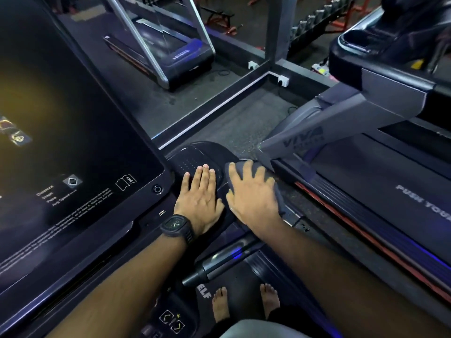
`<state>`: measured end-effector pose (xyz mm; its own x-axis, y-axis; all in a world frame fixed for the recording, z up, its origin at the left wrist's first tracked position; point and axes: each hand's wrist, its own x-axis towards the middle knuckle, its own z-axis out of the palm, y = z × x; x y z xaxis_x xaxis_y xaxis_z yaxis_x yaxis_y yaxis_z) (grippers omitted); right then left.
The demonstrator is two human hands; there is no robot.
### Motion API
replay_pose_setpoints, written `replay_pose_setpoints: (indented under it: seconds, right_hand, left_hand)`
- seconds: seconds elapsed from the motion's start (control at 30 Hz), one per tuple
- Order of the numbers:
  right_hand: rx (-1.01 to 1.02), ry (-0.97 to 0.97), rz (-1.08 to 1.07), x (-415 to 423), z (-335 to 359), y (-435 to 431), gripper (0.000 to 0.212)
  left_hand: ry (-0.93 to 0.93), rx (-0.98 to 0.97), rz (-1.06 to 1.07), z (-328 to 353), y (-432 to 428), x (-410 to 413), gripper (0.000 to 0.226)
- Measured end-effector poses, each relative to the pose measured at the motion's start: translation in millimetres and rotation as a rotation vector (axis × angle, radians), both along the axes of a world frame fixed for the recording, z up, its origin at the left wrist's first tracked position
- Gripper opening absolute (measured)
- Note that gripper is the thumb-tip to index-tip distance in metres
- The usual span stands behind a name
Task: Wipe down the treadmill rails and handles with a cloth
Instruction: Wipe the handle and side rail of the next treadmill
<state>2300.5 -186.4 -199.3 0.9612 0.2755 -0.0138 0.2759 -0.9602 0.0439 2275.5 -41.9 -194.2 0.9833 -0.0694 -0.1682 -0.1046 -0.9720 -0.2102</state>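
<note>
A dark grey cloth [277, 189] lies on the right end of the treadmill's black console top [192, 154]. My right hand [251, 191] presses flat on the cloth, fingers spread. My left hand [201, 189], a dark watch on its wrist, rests flat and open on the bare console surface just left of the cloth, thumb near the right hand. Below the hands a grey handlebar [219, 261] with a blue glint sticks out toward me. The big dark screen [73, 142] fills the left.
A second treadmill [390, 181] with a red-edged side rail stands close on the right. A mirror behind shows a reflected treadmill [170, 50]. Wall sockets [283, 80] sit by the floor. My bare feet [244, 303] stand on the belt.
</note>
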Motion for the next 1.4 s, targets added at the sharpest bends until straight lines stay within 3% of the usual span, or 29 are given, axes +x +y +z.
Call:
replay_pose_setpoints:
  seconds: [0.07,0.17,0.23,0.33,0.47,0.6,0.7,0.8,0.93,0.97,1.07,1.17,1.23,1.3,1.4]
  right_hand:
    - [0.055,0.04,-0.012,19.8,6.0,2.1,0.069]
    - [0.313,0.267,-0.288,44.5,14.9,-7.0,0.062]
    - [0.295,0.247,-0.392,31.1,12.6,-13.6,0.061]
    - [0.034,0.021,-0.248,-11.8,0.4,-12.7,0.067]
    - [0.069,-0.002,-0.049,9.5,2.1,-16.8,0.067]
    - [0.304,0.269,-0.456,29.1,12.5,-24.1,0.059]
    - [0.039,0.047,-0.29,-4.8,2.7,-8.1,0.064]
    - [0.041,-0.031,-0.054,4.7,-0.3,-0.6,0.067]
    - [0.288,0.226,-0.386,41.0,12.8,1.4,0.059]
    - [0.27,0.218,-0.438,38.0,12.6,4.8,0.058]
    - [0.092,0.063,-0.248,21.8,6.6,12.8,0.063]
    - [0.161,0.092,0.028,45.6,9.1,13.2,0.065]
    - [0.264,0.205,-0.028,68.0,15.9,14.4,0.063]
    - [0.334,0.293,-0.215,74.6,19.0,16.4,0.059]
    - [0.168,0.159,-0.199,56.3,10.8,25.3,0.063]
  left_hand:
    - [-0.004,-0.031,0.007,-2.7,-0.2,3.7,0.086]
    - [-0.003,-0.067,0.011,-6.7,0.2,5.7,0.086]
    - [-0.006,-0.089,0.008,-8.5,0.8,6.9,0.083]
    - [-0.023,-0.132,-0.001,-11.8,-1.1,10.6,0.085]
    - [-0.028,-0.172,-0.012,-14.5,-2.7,13.5,0.086]
    - [-0.021,-0.21,0.007,-14.1,-2.3,13.1,0.09]
    - [-0.015,-0.253,0.081,-13.3,-3.2,15.7,0.093]
    - [-0.036,-0.259,0.136,-14.7,-5.1,18.5,0.093]
    - [-0.022,-0.283,0.166,-13.8,-6.9,16.9,0.095]
    - [-0.025,-0.294,0.178,-12.4,-6.6,17.9,0.095]
    - [-0.03,-0.317,0.198,-11.0,-6.8,20.7,0.092]
    - [-0.012,-0.292,0.196,-11.2,-8.1,22.1,0.09]
    - [0.005,-0.288,0.205,-9.1,-8.7,22.4,0.09]
    - [0.015,-0.293,0.213,-6.4,-9.2,22.5,0.089]
    - [0.027,-0.294,0.204,-4.7,-7.2,22.9,0.085]
